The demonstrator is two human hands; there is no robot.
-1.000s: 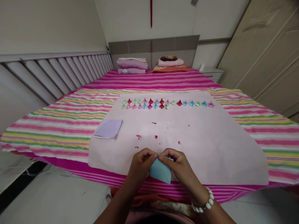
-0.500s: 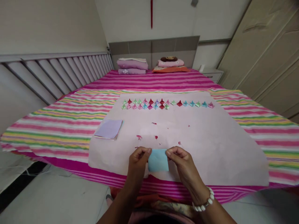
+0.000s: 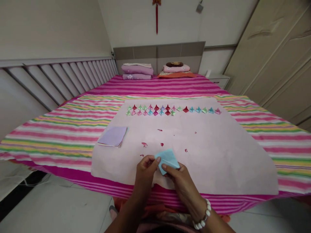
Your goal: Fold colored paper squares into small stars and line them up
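Observation:
A light blue sheet of paper is held between both hands above the near part of a large pale sheet. It lies tilted, and a faint crease or folded edge runs across it. My left hand pinches its left corner between thumb and fingers. From below right, my right hand grips it, thumb on top and fingers hidden underneath. A stack of square papers, lilac on top, rests on the left of the pale sheet.
Small folded paper pieces in several colours stand in two rows at the far side. Red scraps lie scattered nearer. The striped bed carries folded bedding at its head. A railing runs along the left, a wardrobe on the right.
The blue paper has turned from level to tilted. My right hand has shifted from its upper right corner to its lower edge, closer to my left hand. The view has tipped slightly upward.

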